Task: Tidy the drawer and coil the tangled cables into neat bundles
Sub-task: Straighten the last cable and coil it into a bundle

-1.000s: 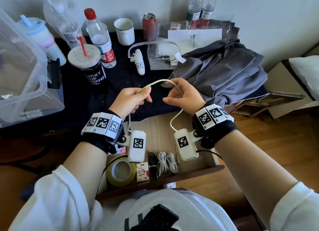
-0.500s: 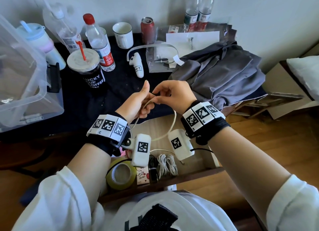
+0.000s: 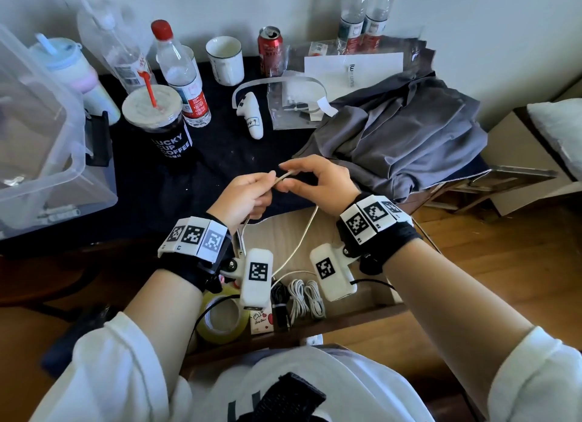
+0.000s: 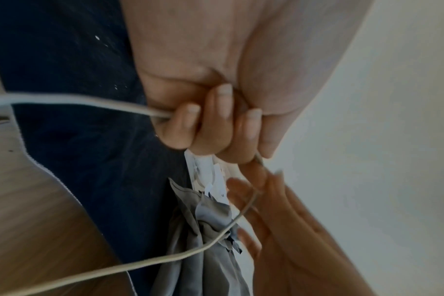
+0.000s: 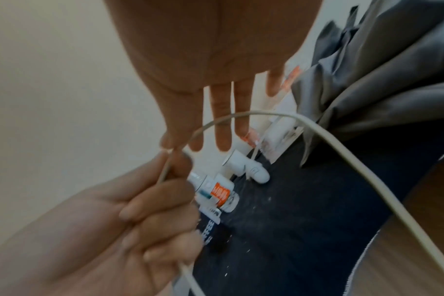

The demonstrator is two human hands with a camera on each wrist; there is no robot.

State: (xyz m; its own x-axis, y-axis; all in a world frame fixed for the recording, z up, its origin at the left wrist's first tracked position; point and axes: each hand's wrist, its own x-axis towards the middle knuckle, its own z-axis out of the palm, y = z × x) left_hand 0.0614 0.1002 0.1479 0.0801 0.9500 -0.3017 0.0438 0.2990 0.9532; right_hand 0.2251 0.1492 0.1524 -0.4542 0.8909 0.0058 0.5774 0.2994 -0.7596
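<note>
A thin white cable (image 3: 303, 232) runs between my two hands above the open drawer (image 3: 327, 232). My left hand (image 3: 266, 188) grips it in curled fingers (image 4: 190, 122), and one stretch leaves the fist to the left. My right hand (image 3: 285, 177) pinches the cable close beside the left hand, between thumb and forefinger, its other fingers (image 5: 222, 124) straight. From the pinch the cable (image 5: 317, 128) loops down into the drawer. Two white coiled cables (image 3: 307, 298) and a black cable (image 3: 280, 302) lie at the drawer's front.
A yellow tape roll (image 3: 222, 319) and a small card box (image 3: 261, 322) share the drawer. On the dark desk behind stand a coffee cup (image 3: 157, 119), bottles (image 3: 182, 75), a mug (image 3: 225, 60), a can (image 3: 270, 51), a clear bin (image 3: 41, 144) and grey cloth (image 3: 403, 138).
A second ago my hands held the cable in a wide arc; they came together, and now hold it close together, with the loop hanging lower toward the drawer.
</note>
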